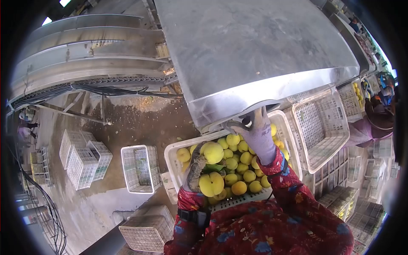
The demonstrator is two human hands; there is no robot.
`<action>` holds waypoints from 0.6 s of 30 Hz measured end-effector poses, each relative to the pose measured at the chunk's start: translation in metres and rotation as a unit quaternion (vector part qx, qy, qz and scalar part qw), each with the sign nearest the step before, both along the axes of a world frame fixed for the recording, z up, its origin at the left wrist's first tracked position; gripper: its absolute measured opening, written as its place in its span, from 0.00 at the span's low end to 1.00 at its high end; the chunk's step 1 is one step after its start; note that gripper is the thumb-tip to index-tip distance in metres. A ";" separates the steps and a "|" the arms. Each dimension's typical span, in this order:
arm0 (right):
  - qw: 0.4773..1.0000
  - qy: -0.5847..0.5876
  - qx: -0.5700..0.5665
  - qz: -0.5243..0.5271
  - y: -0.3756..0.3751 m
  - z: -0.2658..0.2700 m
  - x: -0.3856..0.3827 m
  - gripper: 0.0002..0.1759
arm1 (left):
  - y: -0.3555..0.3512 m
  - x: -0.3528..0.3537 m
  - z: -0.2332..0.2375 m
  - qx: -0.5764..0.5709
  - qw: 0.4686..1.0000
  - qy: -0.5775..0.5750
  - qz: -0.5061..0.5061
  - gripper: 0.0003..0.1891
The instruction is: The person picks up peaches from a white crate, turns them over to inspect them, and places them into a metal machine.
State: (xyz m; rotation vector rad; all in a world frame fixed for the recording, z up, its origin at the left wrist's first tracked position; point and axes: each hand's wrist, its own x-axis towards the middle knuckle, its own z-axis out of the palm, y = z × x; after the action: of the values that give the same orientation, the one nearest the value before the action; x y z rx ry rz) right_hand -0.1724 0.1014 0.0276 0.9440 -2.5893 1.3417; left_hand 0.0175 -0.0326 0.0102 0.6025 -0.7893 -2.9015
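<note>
My left hand [196, 169], in a dirty glove, is closed around yellow peaches at the left of the crate. One peach [212, 152] shows by its fingertips and another peach [211, 184] lies lower against the palm. A green leaf [213, 168] sits between them. Gloved in pale purple, my right hand [260, 131] reaches up to the opening [267, 104] in the front of a metal machine [272, 46]. Its thumb and fingers are spread around a small dark part with a white spot; some fingertips are hidden. Below both hands stands a white crate [292, 142] full of peaches [239, 188].
White crates [322, 127] stand to the right, and stacked crates [83, 161] sit on the floor at left with a single crate [140, 169]. Metal rails [85, 55] and black cables [114, 90] run at upper left. Another person [369, 127] is at far right.
</note>
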 end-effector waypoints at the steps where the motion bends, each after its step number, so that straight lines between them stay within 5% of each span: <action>1: 0.995 -0.084 -0.046 -0.001 0.006 0.013 0.010 0.37 | -0.001 -0.001 -0.001 -0.007 1.000 0.006 0.001 0.29; 5: 0.961 -0.006 0.012 0.275 0.032 0.016 0.037 0.41 | 0.005 -0.012 0.008 -0.091 0.996 0.000 0.006 0.25; 7: 0.970 -0.047 -0.007 0.238 0.030 0.004 0.053 0.45 | 0.008 -0.017 -0.012 -0.188 0.982 0.009 -0.017 0.23; 12: 0.987 -0.046 0.020 0.153 0.029 0.002 0.059 0.47 | 0.011 -0.008 -0.023 -0.090 0.994 -0.066 0.002 0.21; 14: 0.989 -0.032 0.028 0.139 0.029 -0.004 0.060 0.46 | 0.009 -0.005 -0.050 -0.307 0.952 -0.006 0.013 0.20; 16: 0.998 -0.037 0.011 0.048 0.019 -0.003 0.054 0.43 | 0.004 -0.010 -0.046 -0.311 0.950 -0.017 0.015 0.20; 18: 0.998 -0.043 0.022 -0.044 -0.001 -0.003 0.040 0.39 | 0.000 -0.014 -0.034 -0.099 0.990 -0.099 0.009 0.23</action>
State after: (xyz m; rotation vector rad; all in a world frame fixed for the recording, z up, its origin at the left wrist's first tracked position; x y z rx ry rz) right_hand -0.1323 0.1001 0.0249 0.7845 -2.6990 1.3364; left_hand 0.0039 -0.0322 -0.0234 0.8777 -1.0734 -2.7294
